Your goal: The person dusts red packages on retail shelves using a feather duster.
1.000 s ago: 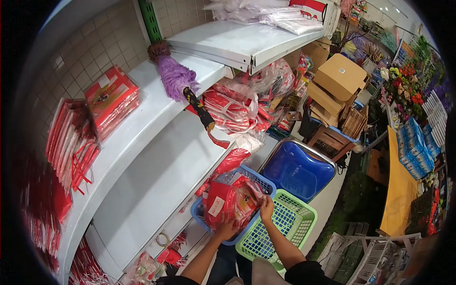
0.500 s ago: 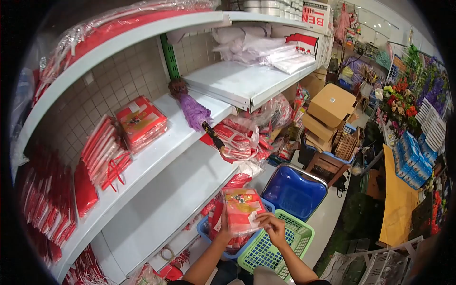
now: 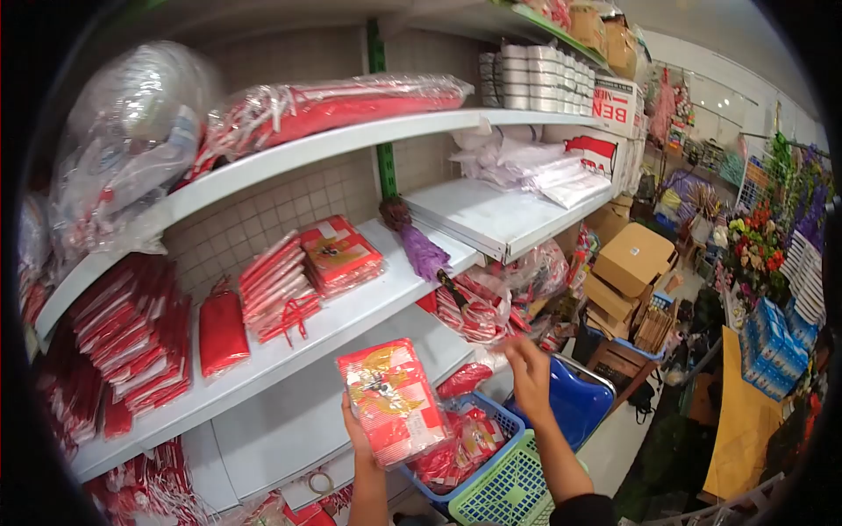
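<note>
A plastic-wrapped red-and-white packet (image 3: 393, 399) with a golden bird emblem, thick like a stack, rests in my left hand (image 3: 358, 430). The fingers grip its lower left edge and are partly hidden behind it. My right hand (image 3: 529, 377) is apart from the packet, to its right, in front of the blue chair (image 3: 579, 399). Its fingers are loosely bent with nothing visible in them. Below the packet, a blue basket (image 3: 509, 421) contains several red plastic-wrapped pieces (image 3: 469, 447). A green basket (image 3: 504, 491) stands beside it, under my right forearm.
On the middle shelf (image 3: 281, 359) lie a similar packet stack (image 3: 340, 254), leaning red packets (image 3: 276, 285) and a purple feather duster (image 3: 421, 250). Bagged goods (image 3: 342, 105) sit on the upper shelf. Cardboard boxes (image 3: 636, 259) are piled behind the chair.
My left hand has raised the packet leftward toward the shelves. My right hand has let go of it and moved up and away. The view has tilted up and turned left.
</note>
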A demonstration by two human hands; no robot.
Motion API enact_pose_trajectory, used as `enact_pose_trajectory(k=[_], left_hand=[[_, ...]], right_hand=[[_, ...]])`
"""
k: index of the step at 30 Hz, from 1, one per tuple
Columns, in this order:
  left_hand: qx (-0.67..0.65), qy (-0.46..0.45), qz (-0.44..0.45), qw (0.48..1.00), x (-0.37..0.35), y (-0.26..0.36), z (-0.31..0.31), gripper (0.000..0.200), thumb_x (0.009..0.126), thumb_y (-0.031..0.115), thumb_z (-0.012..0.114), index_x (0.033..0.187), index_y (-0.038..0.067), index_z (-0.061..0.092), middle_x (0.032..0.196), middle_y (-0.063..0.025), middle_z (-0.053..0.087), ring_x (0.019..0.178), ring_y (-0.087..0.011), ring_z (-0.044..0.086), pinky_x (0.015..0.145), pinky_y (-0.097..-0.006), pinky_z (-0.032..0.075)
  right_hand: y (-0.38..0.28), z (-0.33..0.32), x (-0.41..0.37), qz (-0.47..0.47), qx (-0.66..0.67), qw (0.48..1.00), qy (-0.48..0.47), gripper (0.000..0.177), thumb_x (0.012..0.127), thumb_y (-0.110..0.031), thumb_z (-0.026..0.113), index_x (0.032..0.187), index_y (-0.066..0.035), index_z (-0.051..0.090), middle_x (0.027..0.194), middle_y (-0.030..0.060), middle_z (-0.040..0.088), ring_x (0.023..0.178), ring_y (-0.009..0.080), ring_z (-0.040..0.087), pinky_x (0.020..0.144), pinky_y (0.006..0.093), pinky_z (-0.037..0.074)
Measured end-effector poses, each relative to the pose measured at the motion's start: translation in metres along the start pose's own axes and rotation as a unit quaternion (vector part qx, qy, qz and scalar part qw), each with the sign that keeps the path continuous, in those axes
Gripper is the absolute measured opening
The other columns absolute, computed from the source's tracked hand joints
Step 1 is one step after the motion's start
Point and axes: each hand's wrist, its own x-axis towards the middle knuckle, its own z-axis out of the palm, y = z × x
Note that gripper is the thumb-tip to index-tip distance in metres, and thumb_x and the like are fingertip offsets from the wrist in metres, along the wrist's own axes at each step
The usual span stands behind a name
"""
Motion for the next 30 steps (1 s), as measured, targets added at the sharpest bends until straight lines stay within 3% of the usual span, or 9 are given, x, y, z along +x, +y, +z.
enact_pose_trajectory(k=[2,6,9,17,20,23,25,27,30], left_hand=[[0.007,-0.026,0.030,0.999,-0.003,0.022,0.005,0.059,0.089,0.051,0.035,0.127,0.006,0.043,0.123,-0.0126,0.051,0.107,-0.0284,0.052,0.093,-0.0425,0.042],[0.009,-0.052,0.070,0.996,-0.005,0.046,0.018,0.058,0.090,0.049,0.036,0.127,0.005,0.042,0.124,-0.0129,0.050,0.108,-0.0282,0.052,0.092,-0.0427,0.042],[0.027,-0.050,0.097,0.994,-0.010,0.059,0.024,0.056,0.091,0.047,0.036,0.126,0.004,0.042,0.122,-0.0133,0.051,0.106,-0.0275,0.054,0.091,-0.0418,0.044],[0.030,-0.069,0.166,0.983,-0.030,0.092,0.027,0.055,0.091,0.047,0.036,0.128,0.006,0.042,0.125,-0.0133,0.049,0.109,-0.0277,0.051,0.094,-0.0422,0.042],[0.053,-0.032,0.202,0.977,-0.034,0.098,0.009,0.057,0.091,0.048,0.037,0.128,0.006,0.041,0.126,-0.0132,0.049,0.110,-0.0276,0.051,0.095,-0.0422,0.041],[0.064,-0.029,0.193,0.979,-0.036,0.104,0.016,0.055,0.092,0.046,0.037,0.128,0.006,0.041,0.126,-0.0124,0.048,0.110,-0.0281,0.050,0.094,-0.0432,0.041],[0.074,-0.022,0.182,0.980,-0.041,0.105,0.022,0.052,0.092,0.044,0.037,0.127,0.006,0.042,0.124,-0.0119,0.049,0.109,-0.0283,0.051,0.092,-0.0432,0.042],[0.084,-0.002,0.176,0.981,-0.049,0.101,0.021,0.049,0.093,0.043,0.037,0.125,0.006,0.044,0.120,-0.0118,0.052,0.106,-0.0283,0.052,0.089,-0.0423,0.044],[0.000,-0.234,0.163,0.959,-0.051,0.100,-0.023,0.053,0.093,0.044,0.031,0.128,0.005,0.040,0.122,-0.0154,0.050,0.107,-0.0302,0.052,0.093,-0.0451,0.043]], right_hand=[[-0.032,0.017,0.049,0.044,0.012,0.999,0.005,0.014,0.085,-0.012,0.056,0.088,0.002,0.057,0.083,0.0093,0.062,0.079,0.0160,0.057,0.072,0.0283,0.043],[-0.010,0.078,0.137,-0.207,-0.284,0.935,0.050,0.029,0.078,-0.021,0.063,0.097,-0.003,0.051,0.082,0.0115,0.061,0.077,0.0301,0.058,0.072,0.0377,0.048],[0.010,0.124,0.162,-0.108,-0.474,0.873,-0.020,0.037,0.079,-0.018,0.060,0.108,-0.001,0.046,0.083,0.0176,0.061,0.082,0.0359,0.060,0.069,0.0427,0.050],[0.084,0.153,0.128,-0.019,-0.354,0.934,-0.044,0.037,0.082,-0.013,0.046,0.112,0.009,0.042,0.092,0.0256,0.061,0.078,0.0332,0.064,0.064,0.0457,0.050],[0.071,0.130,0.078,0.004,-0.016,1.000,0.015,0.047,0.087,-0.029,0.049,0.112,0.009,0.041,0.077,0.0173,0.058,0.055,0.0219,0.057,0.047,0.0368,0.043],[0.005,0.105,0.006,0.309,0.167,0.934,-0.072,0.063,0.088,-0.047,0.049,0.114,0.009,0.040,0.069,0.0097,0.051,0.045,0.0138,0.046,0.037,0.0259,0.034],[-0.003,0.104,-0.044,0.339,0.127,0.926,-0.104,0.062,0.088,-0.047,0.049,0.116,0.009,0.040,0.074,0.0104,0.056,0.047,0.0169,0.050,0.041,0.0304,0.039],[-0.002,0.110,-0.095,0.189,0.102,0.968,-0.133,0.051,0.087,-0.043,0.053,0.108,0.004,0.048,0.074,0.0092,0.056,0.051,0.0185,0.051,0.048,0.0333,0.042],[-0.027,0.100,-0.143,0.072,0.020,0.966,-0.247,0.049,0.086,-0.039,0.056,0.112,0.002,0.050,0.078,0.0161,0.061,0.059,0.0279,0.058,0.057,0.0388,0.046]])
